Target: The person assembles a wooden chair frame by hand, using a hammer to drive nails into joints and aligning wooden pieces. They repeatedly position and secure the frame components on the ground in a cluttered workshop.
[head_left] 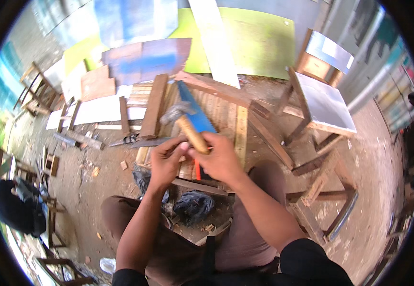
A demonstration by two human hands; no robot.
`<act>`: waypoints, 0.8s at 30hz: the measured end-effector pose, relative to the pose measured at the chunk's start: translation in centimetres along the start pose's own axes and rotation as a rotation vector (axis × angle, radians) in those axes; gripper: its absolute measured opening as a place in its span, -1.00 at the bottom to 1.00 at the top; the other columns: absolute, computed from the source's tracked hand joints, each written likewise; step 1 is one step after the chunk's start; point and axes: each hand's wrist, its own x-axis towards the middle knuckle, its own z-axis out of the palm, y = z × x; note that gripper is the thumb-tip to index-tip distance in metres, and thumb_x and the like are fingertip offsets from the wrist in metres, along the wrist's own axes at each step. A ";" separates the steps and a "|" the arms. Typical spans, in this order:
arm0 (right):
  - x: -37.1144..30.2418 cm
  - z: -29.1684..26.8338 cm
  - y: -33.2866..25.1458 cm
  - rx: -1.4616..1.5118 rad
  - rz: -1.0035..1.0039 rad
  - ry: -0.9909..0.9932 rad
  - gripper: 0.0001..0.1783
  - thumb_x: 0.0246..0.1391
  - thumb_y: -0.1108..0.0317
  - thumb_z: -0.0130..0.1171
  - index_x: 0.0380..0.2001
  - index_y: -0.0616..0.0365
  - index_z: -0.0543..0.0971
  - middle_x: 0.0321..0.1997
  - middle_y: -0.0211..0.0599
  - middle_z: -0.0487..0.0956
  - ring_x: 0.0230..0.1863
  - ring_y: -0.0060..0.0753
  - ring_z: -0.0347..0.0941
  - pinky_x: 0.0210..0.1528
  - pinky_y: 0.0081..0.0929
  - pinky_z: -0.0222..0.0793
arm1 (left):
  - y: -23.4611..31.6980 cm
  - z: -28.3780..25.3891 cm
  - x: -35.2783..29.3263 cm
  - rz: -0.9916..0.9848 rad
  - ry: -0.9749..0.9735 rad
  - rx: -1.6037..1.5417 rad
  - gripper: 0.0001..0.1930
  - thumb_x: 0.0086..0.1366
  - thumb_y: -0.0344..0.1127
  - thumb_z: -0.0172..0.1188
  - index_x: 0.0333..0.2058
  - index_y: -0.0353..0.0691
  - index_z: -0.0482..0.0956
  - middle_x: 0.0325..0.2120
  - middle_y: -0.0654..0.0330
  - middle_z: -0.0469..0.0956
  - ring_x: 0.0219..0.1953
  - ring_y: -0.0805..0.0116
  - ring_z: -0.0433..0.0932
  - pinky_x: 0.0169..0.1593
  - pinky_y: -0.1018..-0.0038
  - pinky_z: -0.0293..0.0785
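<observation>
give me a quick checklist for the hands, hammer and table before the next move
1. Hammer with grey metal head and tan handle held: ok, in the bare right hand.
2. Hammer head pointing away from both hands: ok, it points forward, past the fingers.
3. Bare left hand free of small items: cannot tell, the fingertips are pinched close beside the right hand.
4. Slatted wooden table cleared: not ok, a long blue saw blade and a brown wooden plank lie on it.
5. Crumpled black plastic bag off the tabletop: ok, it lies below the near edge, between the knees.
</observation>
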 end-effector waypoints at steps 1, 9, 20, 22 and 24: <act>0.0 0.3 0.2 -0.030 -0.071 0.025 -0.74 0.11 0.35 0.40 -0.21 0.28 0.61 -0.50 -0.15 0.57 -0.53 -0.35 0.47 -0.43 -0.33 0.38 | 0.0 -0.2 0.1 -0.066 0.047 0.031 -0.78 0.44 -0.36 0.27 -0.06 -0.39 0.69 -0.29 0.25 0.68 -0.26 0.57 0.58 -0.12 0.55 0.53; -0.2 -0.2 0.5 -0.046 -0.092 0.135 -0.73 0.14 0.31 0.39 -0.23 0.31 0.63 -0.52 -0.11 0.60 -0.55 -0.34 0.52 -0.41 -0.33 0.42 | -0.8 -0.5 1.6 -0.042 0.086 -0.211 -0.71 0.52 -0.19 0.17 -0.03 -0.32 0.62 -0.29 0.21 0.65 -0.28 0.43 0.61 -0.10 0.45 0.58; -2.5 -9.3 1.1 0.321 0.251 0.333 -0.76 0.26 0.36 0.31 -0.25 0.40 0.61 -0.50 -0.26 0.62 -0.76 -0.63 0.37 -0.75 -0.54 0.23 | -2.0 1.0 1.7 0.181 -0.016 0.907 -0.80 0.27 -0.41 0.38 -0.13 -0.26 0.71 -0.46 0.13 0.70 -0.49 0.32 0.59 -0.35 0.43 0.46; -3.7 -11.3 0.5 0.408 0.203 0.414 -0.75 0.30 0.35 0.28 -0.29 0.39 0.60 -0.55 -0.31 0.56 -0.77 -0.65 0.34 -0.78 -0.54 0.18 | -2.4 1.5 1.9 0.244 -0.055 1.096 -0.79 0.19 -0.40 0.40 -0.17 -0.19 0.74 -0.32 0.03 0.69 -0.28 0.04 0.59 -0.12 0.26 0.50; -5.6 -14.0 -0.3 0.415 0.182 0.568 -0.75 0.31 0.34 0.28 -0.31 0.37 0.60 -0.57 -0.35 0.54 -0.78 -0.66 0.32 -0.78 -0.54 0.17 | -2.6 1.9 2.2 0.394 -0.091 1.281 -0.79 0.21 -0.38 0.40 -0.16 -0.20 0.74 -0.25 0.01 0.69 -0.15 -0.04 0.57 0.02 0.18 0.47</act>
